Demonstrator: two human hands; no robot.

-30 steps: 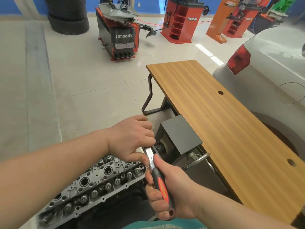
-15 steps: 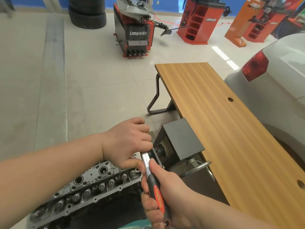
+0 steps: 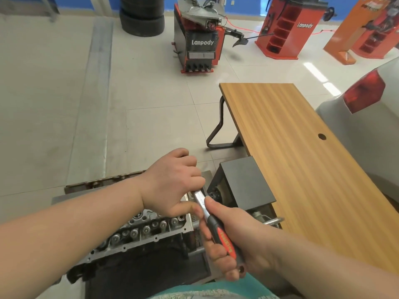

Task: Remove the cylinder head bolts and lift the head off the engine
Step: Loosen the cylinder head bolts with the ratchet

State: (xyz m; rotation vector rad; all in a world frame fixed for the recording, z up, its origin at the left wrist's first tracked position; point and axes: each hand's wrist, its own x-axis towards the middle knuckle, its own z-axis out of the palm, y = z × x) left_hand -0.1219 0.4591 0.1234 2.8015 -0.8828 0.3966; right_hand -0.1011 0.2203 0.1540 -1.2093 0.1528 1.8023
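The grey aluminium cylinder head (image 3: 138, 234) sits on the engine at the lower left, with rows of round valve parts and holes along its top. A ratchet wrench (image 3: 212, 219) with a steel shaft and a black and red handle reaches over the head's right end. My right hand (image 3: 233, 240) grips that handle. My left hand (image 3: 172, 184) is curled over the wrench's head end and hides both it and whatever bolt lies under it.
A wooden table (image 3: 302, 169) runs along the right, with a black box (image 3: 241, 182) of the engine stand beside it. A white car (image 3: 367, 104) stands at the far right. A tyre changer (image 3: 200, 39), red machines and stacked tyres (image 3: 140, 16) stand across the tiled floor.
The view has shifted so that the engine and table sit further right and lower. Both hands keep their hold on the wrench, and more of the cylinder head's far edge shows behind my left forearm.
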